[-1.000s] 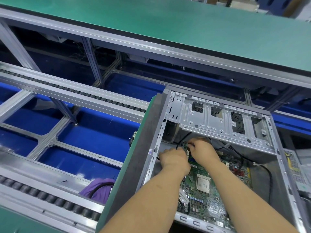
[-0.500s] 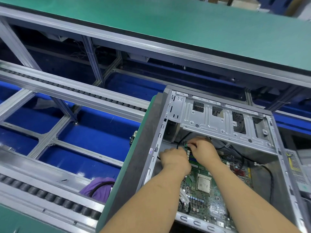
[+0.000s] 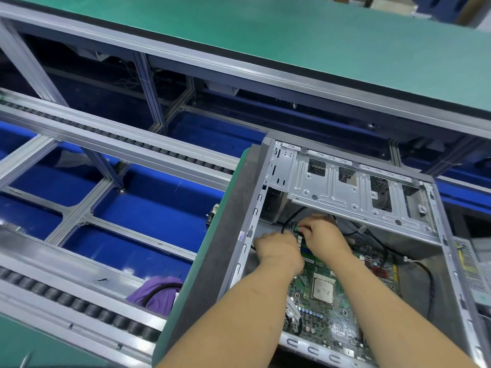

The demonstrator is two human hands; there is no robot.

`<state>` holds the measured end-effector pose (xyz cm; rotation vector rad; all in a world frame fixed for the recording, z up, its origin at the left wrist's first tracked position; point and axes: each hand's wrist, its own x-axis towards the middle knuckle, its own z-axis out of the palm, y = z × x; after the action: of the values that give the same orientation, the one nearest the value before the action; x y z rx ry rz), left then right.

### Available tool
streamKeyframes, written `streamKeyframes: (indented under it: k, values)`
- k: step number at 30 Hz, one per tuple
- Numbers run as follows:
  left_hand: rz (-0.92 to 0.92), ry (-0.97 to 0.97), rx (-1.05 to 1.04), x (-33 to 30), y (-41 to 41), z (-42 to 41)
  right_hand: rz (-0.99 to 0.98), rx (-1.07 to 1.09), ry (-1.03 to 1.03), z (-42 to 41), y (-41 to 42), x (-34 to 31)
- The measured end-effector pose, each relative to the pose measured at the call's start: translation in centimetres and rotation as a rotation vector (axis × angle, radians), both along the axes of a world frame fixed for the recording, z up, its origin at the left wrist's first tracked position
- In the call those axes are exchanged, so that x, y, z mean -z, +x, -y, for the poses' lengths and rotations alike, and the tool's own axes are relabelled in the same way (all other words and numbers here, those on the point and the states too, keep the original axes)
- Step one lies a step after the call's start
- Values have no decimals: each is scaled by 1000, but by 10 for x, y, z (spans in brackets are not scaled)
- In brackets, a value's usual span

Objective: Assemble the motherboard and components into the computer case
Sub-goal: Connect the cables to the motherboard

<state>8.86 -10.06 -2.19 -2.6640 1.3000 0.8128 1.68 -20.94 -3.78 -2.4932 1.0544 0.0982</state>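
An open grey computer case (image 3: 438, 235) lies on its side with a green motherboard (image 3: 334, 314) seated in it. Both hands work at the board's far left corner, under the silver drive cage (image 3: 345, 192). My right hand (image 3: 322, 235) pinches a small green connector (image 3: 295, 229) at the end of a black cable (image 3: 285, 224). My left hand (image 3: 279, 251) sits just left of it, knuckles up and fingers curled down onto the board edge; what they hold is hidden. The CPU (image 3: 322, 289) lies bare between my forearms.
A second black cable (image 3: 427, 282) loops along the case floor on the right. The case rests on a green-edged pallet (image 3: 212, 261) over roller conveyor rails (image 3: 79, 306). A purple cloth (image 3: 159, 293) lies below the rails. A green bench top (image 3: 292, 35) spans the back.
Both hands stay at the same corner of the board. My right fingers have shifted slightly down and left on the connector.
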Motion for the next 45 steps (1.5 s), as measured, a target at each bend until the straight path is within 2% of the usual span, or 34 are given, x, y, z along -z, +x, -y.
streamKeyframes:
  k: [8,23,45]
  values:
    - [-3,-2,1,-3,0,0,-47,9,7,0,2,2]
    - [-12,-14,-8,-5,-2,0,39,77,17,1,-2,9]
    - [-19,6,-6,-6,-1,0,33,23,26,-1,1,6]
